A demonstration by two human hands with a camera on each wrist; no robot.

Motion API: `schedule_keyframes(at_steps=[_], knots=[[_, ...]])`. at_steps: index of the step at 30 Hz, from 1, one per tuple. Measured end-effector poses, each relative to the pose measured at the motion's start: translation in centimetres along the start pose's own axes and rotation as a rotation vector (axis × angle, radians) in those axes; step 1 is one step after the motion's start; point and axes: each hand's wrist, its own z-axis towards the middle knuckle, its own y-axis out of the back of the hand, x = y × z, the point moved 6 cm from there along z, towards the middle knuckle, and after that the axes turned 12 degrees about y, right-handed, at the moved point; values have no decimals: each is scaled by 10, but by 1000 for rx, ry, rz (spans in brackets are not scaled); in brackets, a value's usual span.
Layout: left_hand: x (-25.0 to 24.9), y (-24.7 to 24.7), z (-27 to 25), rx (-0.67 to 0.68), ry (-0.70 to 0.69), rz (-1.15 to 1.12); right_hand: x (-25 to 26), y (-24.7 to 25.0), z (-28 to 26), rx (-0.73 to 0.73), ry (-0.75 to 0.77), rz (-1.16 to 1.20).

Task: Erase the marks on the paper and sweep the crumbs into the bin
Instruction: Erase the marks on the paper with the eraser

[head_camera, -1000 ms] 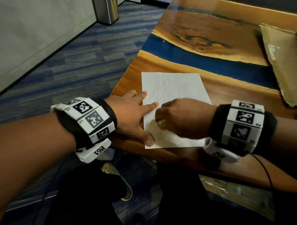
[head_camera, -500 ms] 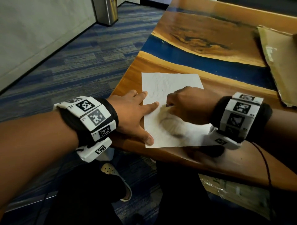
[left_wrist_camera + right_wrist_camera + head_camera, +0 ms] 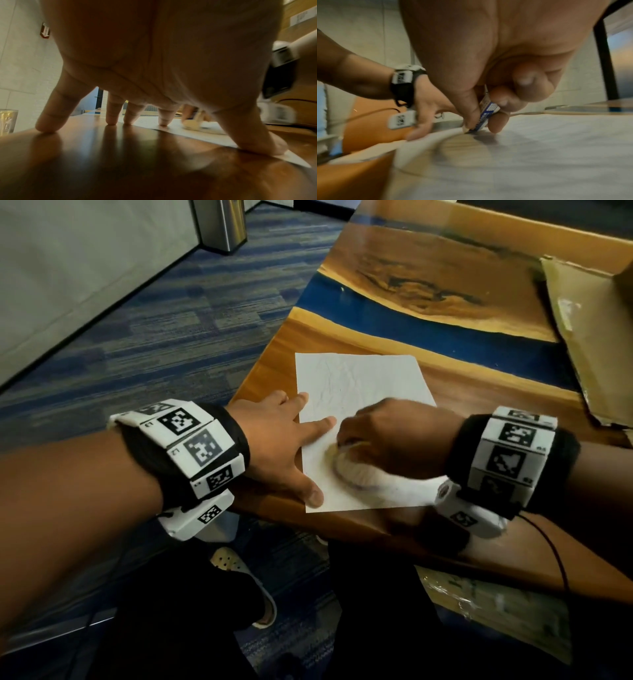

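A white sheet of paper point(image 3: 359, 385) with faint pencil marks lies near the table's front left corner. My left hand point(image 3: 284, 440) lies flat with spread fingers, thumb and forefinger pressing the paper's left edge point(image 3: 197, 136). My right hand point(image 3: 387, 436) pinches a white eraser in a blue sleeve point(image 3: 485, 115) between thumb and fingers, its tip down on the paper point(image 3: 556, 148). The right hand is motion-blurred over the sheet's lower middle. In the left wrist view the eraser point(image 3: 192, 123) shows beyond my forefinger. I see no crumbs clearly.
The wooden table point(image 3: 479, 278) has a blue resin strip point(image 3: 411, 320) behind the paper. A flattened cardboard box point(image 3: 596, 337) lies at the right. A metal bin point(image 3: 221, 224) stands on the carpet at the far left. The table edge runs just below the paper.
My right hand rubbed up the sheet, then came back down toward its lower middle with the eraser. The left hand has stayed pressed on the paper's left edge.
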Motion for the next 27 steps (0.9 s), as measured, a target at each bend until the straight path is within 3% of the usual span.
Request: schedule_keyframes(at_steps=[3, 9, 12, 16, 18, 21, 22, 25, 27], knots=[[-1, 1, -4, -8, 15, 24, -31, 5, -5, -8, -190, 18], [-2, -3, -7, -52, -37, 24, -38, 4, -5, -38, -311, 20], [-3, -7, -6, -36, -61, -11, -21, 3, -6, -43, -224, 35], [-3, -6, -6, -21, -63, -31, 37, -8, -5, 10, 146, 17], [-2, -5, -4, -19, -57, -26, 25, -4, 0, -13, 99, -10], [-2, -5, -2, -22, -48, -14, -11, 5, -2, -49, -117, -69], [-2, -5, -2, -17, -46, -19, -8, 3, -2, -50, -90, -76], [-1, -5, -3, 18, -30, -42, 30, -9, -4, -12, 183, -39], [-2, -5, -3, 27, -23, -47, 19, -4, -4, -22, 107, -43]])
